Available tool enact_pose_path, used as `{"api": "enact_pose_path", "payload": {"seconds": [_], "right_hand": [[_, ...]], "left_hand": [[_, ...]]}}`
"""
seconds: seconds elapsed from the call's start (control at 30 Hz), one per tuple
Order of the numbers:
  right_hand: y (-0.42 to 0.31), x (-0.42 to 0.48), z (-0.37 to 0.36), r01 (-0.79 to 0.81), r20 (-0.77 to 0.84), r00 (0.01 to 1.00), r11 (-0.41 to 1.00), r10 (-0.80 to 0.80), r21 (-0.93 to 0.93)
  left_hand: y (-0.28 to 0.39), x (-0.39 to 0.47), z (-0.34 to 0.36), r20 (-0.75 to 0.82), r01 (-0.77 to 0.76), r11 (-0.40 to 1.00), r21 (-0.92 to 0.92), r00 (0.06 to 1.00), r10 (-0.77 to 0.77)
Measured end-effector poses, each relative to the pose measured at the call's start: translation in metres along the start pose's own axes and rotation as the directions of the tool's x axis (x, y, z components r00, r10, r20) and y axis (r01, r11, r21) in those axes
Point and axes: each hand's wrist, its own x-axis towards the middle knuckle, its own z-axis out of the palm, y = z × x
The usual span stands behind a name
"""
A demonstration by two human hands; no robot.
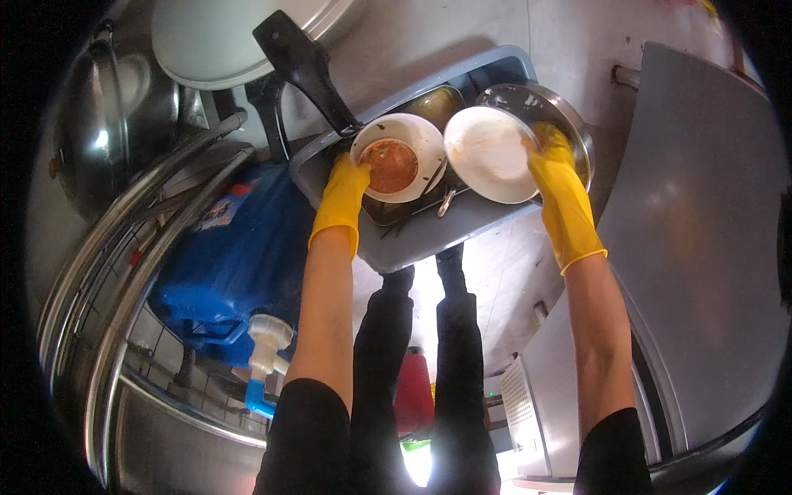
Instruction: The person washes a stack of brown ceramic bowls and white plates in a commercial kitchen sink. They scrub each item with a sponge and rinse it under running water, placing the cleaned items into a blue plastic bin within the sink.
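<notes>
My left hand [342, 192], in a yellow rubber glove, grips the left rim of a white bowl [431, 145] that has reddish-brown liquid inside. My right hand [555, 173], gloved alike, is shut on the right edge of a soiled white plate [486, 154]. Behind the plate is a round metal pan or basin [572, 114] with food scraps; whether my fingers also touch it is hard to tell. All this is at a grey plastic tub [427, 239]. A metal-tipped utensil [445, 203] and dark sticks lie between bowl and plate. A dish with yellowish liquid [438, 105] is partly hidden behind them.
Black handles [306, 68] rise at the tub's upper left, near a large pale round lid or container [229, 43]. On the left are a blue plastic drum [229, 266], metal rails [148, 272] and a pipe fitting [268, 337]. A grey metal panel [699, 235] stands right.
</notes>
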Motion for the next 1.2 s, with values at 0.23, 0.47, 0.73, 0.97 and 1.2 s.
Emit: {"api": "enact_pose_path", "payload": {"seconds": [0.23, 0.47, 0.73, 0.97, 1.2], "right_hand": [[-0.010, 0.012, 0.017, -0.022, 0.198, 0.980, 0.997, 0.006, 0.076], [0.010, -0.017, 0.077, -0.037, 0.123, 0.992, 0.944, -0.004, 0.329], [-0.006, -0.067, 0.047, 0.072, 0.157, 0.966, 0.799, -0.205, 0.597], [-0.001, -0.141, -0.028, 0.260, -0.019, 0.936, 0.653, -0.351, 0.711], [-0.031, -0.243, -0.175, 0.251, -0.070, 0.950, 0.612, -0.304, 0.750]], "left_hand": [[0.002, -0.003, -0.001, 0.046, 0.189, 0.975, -0.118, 0.982, -0.185], [0.022, -0.038, 0.025, 0.006, 0.322, 0.935, -0.150, 0.946, -0.325], [0.056, -0.122, -0.008, 0.010, 0.283, 0.860, -0.425, 0.951, -0.308], [0.109, -0.238, -0.070, 0.033, 0.307, 0.718, -0.624, 0.929, -0.368], [0.145, -0.378, -0.109, -0.083, 0.179, 0.708, -0.683, 0.944, -0.319]]}}
